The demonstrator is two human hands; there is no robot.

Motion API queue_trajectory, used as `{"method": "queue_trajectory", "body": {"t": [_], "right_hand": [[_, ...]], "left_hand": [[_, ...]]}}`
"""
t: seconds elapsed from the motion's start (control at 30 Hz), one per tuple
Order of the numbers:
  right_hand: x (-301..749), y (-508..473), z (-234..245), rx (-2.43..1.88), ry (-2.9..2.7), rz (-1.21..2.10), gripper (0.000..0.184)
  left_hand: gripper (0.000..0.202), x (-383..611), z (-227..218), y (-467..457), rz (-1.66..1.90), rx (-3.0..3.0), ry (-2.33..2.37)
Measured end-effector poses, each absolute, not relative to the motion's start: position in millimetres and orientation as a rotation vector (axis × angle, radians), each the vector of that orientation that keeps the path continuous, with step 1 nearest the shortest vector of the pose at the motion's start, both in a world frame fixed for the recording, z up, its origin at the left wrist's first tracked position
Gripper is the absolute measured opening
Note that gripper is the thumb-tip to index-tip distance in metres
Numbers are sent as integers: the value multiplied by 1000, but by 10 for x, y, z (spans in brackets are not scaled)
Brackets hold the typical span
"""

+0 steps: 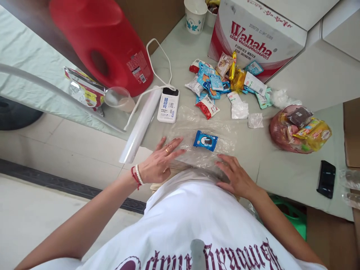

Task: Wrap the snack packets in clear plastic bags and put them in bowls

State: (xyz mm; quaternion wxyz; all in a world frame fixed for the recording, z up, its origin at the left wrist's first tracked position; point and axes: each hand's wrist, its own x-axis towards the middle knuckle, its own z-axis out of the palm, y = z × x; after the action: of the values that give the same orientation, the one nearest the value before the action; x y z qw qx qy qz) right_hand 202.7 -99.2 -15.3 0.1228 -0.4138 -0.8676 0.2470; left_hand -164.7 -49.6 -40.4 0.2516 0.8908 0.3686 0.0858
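Near the centre of the frame, my left hand [159, 161] and right hand [239, 176], fingers spread, touch a clear plastic sheet [226, 140]; a blue packet [205, 141] lies on it between them. Snack packets [216, 82] crowd above, a red jug [118, 48] fills the upper left, and a Wahaha box [253, 43] stands upper right.

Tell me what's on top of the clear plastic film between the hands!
A small blue packet lies on the clear plastic film. The left hand and right hand are at the film's edges. The packet hides the film beneath it.
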Motion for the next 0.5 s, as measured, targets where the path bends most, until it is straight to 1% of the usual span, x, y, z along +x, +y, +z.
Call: {"method": "queue_trajectory", "body": {"t": [0.07,0.1,0.17,0.23,0.3,0.33,0.43,0.5], "right_hand": [[2093,-1137,-308,-1261,-2504,670,42],[2102,-1164,-366,-1284,-2461,655,32],[2092,-1133,-401,-1265,-2351,696,21],[2077,-1008,-323,-1220,-2226,807,16],[2084,-825,-185,-1270,-2093,932,16],[2099,-723,-118,-1338,-2024,991,19],[2176,-411,-11,-1589,-1824,1162,35],[2234,-224,-8,-1723,-1772,1239,44]], "left_hand": [[66,-1719,-425,-475,185,2456,962],[57,-1747,-446,-456,187,2457,954],[41,-1781,-487,-402,263,2432,946],[33,-1775,-496,-322,405,2376,969],[31,-1713,-470,-215,552,2299,1036],[32,-1660,-451,-153,606,2260,1088],[34,-1430,-423,43,638,2179,1340],[30,-1250,-447,146,602,2139,1598]]}}
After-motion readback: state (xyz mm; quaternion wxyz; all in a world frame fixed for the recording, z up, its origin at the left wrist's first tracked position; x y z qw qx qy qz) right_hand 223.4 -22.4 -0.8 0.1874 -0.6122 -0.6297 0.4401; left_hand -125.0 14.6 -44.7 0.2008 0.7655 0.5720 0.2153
